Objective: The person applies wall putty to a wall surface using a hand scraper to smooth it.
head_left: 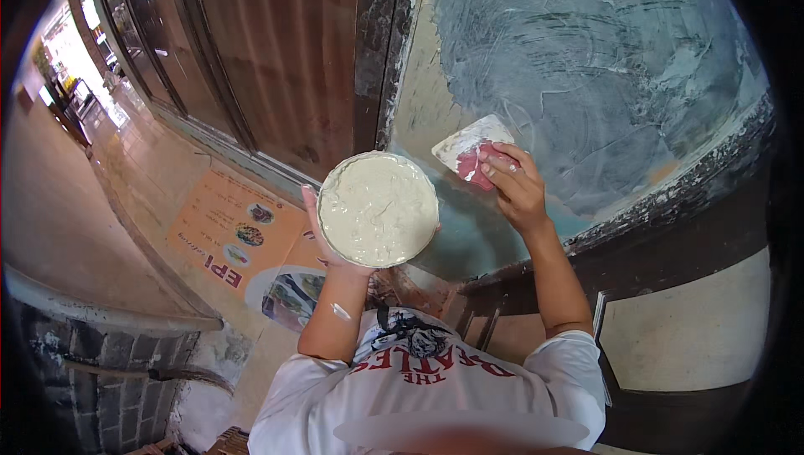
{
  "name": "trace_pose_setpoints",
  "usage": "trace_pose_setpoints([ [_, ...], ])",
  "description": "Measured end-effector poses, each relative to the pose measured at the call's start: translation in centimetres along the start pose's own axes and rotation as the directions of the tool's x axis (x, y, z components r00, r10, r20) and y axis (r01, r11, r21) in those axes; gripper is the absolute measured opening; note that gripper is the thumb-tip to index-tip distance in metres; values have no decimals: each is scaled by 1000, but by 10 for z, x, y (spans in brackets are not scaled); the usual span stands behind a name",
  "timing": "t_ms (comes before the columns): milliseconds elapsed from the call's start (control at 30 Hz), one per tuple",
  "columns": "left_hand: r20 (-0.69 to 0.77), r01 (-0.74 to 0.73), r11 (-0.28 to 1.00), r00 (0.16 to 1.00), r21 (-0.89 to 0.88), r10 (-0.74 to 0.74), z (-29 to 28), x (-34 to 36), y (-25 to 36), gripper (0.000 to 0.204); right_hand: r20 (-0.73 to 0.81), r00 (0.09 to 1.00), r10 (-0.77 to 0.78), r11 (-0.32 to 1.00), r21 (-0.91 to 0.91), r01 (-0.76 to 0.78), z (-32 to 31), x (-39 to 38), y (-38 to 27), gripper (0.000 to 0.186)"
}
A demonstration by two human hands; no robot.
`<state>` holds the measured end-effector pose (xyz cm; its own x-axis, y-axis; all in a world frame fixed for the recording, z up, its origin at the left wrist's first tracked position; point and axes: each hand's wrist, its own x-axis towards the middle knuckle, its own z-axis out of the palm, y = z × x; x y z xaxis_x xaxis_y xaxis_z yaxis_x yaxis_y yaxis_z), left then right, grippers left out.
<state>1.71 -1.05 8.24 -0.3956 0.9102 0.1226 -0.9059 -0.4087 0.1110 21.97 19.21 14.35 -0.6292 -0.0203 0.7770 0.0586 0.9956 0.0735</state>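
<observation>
My left hand [322, 233] holds up a round pan [378, 208] full of pale cream putty, gripping it from beneath at its left rim. My right hand [512, 185] grips a flat scraper [469, 145] with a red handle and a white-smeared blade. The blade lies against the wall [586, 61], which is covered with blue-grey streaked filler. The pan sits just left of the scraper, a little lower.
A dark door frame [381, 45] and brown shutter [276, 45] stand left of the wall. A dark ledge [670, 204] runs below the filled patch. An orange printed mat [239, 233] lies on the tiled floor, and a brick pillar [117, 371] stands at lower left.
</observation>
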Motion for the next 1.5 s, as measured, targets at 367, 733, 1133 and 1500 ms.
trace_pose_setpoints([
  [367, 101, -60, 995, 993, -77, 67, -8, 3, -7, 85, 73, 993, -95, 992, 87, 89, -33, 30, -52, 29],
  [733, 85, -37, 997, 995, -64, 43, -7, 0, -16, 88, 149, 979, 141, 984, 84, -154, -33, 71, -57, 30],
  [1133, 222, 44, 996, 975, -77, -26, 1, -4, -25, 88, 501, 840, 211, 934, 152, -325, -14, 102, -26, 29],
  [1500, 127, 15, 1000, 992, -5, -15, -6, -2, -20, 88, 559, 805, 199, 930, 150, -334, -10, 109, -35, 27],
])
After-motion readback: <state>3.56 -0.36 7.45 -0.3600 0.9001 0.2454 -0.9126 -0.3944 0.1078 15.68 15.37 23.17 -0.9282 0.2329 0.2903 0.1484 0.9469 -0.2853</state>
